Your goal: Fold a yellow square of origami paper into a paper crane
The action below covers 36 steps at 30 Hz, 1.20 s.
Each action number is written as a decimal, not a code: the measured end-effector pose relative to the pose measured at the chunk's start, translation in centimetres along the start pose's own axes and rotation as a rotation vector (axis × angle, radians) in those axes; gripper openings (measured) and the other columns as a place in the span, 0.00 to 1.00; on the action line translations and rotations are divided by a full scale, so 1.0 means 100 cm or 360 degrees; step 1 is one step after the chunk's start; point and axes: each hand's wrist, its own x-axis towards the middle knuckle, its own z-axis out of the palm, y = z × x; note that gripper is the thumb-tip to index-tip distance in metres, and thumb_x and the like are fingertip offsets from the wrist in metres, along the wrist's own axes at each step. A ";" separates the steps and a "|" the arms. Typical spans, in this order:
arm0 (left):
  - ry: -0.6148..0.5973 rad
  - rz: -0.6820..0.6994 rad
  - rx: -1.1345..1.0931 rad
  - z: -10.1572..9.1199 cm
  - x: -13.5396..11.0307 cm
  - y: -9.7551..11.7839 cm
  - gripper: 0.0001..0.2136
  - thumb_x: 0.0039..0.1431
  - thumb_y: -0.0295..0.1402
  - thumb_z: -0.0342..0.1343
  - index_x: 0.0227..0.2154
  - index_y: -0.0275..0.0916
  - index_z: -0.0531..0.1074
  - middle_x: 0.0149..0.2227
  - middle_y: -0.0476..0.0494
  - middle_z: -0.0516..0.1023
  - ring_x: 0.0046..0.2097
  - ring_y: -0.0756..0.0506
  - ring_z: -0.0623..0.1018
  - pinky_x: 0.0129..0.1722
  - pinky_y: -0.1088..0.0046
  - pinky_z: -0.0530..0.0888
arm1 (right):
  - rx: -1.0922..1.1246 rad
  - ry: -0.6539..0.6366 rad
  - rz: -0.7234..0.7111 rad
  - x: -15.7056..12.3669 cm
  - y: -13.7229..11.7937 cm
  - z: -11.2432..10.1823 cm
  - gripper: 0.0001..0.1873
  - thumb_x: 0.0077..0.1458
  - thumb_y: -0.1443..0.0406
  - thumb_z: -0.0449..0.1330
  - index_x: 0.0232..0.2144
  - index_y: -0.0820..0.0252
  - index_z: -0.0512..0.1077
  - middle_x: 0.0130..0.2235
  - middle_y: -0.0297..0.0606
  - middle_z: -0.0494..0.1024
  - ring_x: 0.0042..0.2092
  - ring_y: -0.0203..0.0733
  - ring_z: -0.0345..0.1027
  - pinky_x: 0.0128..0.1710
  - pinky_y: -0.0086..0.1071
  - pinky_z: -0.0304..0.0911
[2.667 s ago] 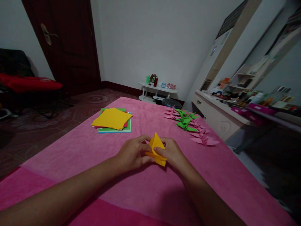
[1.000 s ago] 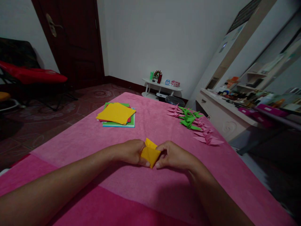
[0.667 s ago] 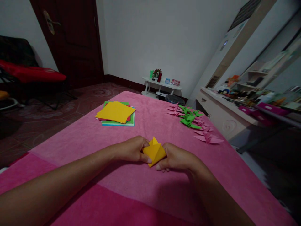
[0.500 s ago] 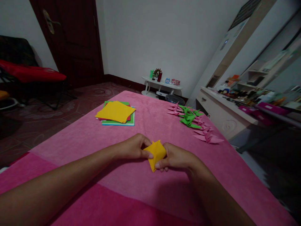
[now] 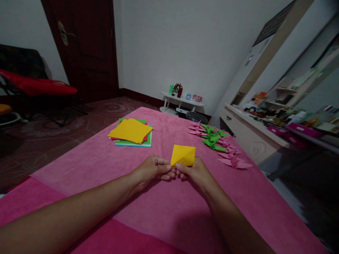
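Observation:
A folded yellow paper square [image 5: 183,155] stands up between my two hands over the pink cloth [image 5: 164,211]. My left hand [image 5: 149,170] is closed, its fingertips pinching the paper's lower left corner. My right hand [image 5: 194,171] is closed too, pinching the lower edge of the same paper from the right. Both forearms reach in from the bottom of the view.
A stack of coloured sheets [image 5: 131,131] with yellow on top lies at the far left of the cloth. Several folded pink and green paper cranes [image 5: 215,141] lie at the far right. A cluttered dresser [image 5: 254,130] stands right of the table, a dark door [image 5: 84,49] behind.
The yellow paper went from an open, puffed shape to a flat square, and both hands now hold it upright by its lower edge, slightly farther from me.

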 end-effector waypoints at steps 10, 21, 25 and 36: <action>-0.0111 0.0103 -0.0095 0.003 -0.002 0.002 0.20 0.44 0.31 0.65 0.42 0.30 0.74 0.39 0.35 0.78 0.37 0.48 0.77 0.40 0.74 0.72 | -0.0050 -0.0067 -0.0104 -0.002 0.001 0.010 0.09 0.42 0.66 0.63 0.29 0.66 0.73 0.26 0.35 0.74 0.25 0.33 0.64 0.26 0.27 0.61; 0.0158 0.0297 0.0114 0.006 0.000 -0.003 0.16 0.45 0.38 0.64 0.34 0.30 0.75 0.30 0.40 0.77 0.29 0.50 0.75 0.29 0.77 0.70 | -0.0176 0.0174 -0.0243 -0.004 -0.013 0.021 0.10 0.45 0.65 0.62 0.32 0.63 0.71 0.32 0.39 0.77 0.31 0.40 0.70 0.31 0.31 0.65; 0.0251 0.0249 0.0110 0.009 -0.003 0.000 0.18 0.44 0.41 0.64 0.32 0.29 0.75 0.29 0.38 0.78 0.29 0.48 0.76 0.29 0.75 0.71 | -0.0236 0.0351 -0.0374 -0.004 -0.011 0.021 0.12 0.46 0.63 0.61 0.34 0.62 0.70 0.34 0.40 0.76 0.34 0.42 0.69 0.34 0.32 0.65; 0.0303 0.0337 0.0153 0.007 -0.002 0.007 0.18 0.44 0.39 0.65 0.35 0.30 0.76 0.33 0.40 0.78 0.28 0.51 0.74 0.27 0.78 0.67 | -0.0067 0.0274 -0.0371 -0.003 -0.006 0.018 0.10 0.45 0.64 0.61 0.32 0.63 0.68 0.33 0.38 0.74 0.33 0.40 0.68 0.32 0.31 0.64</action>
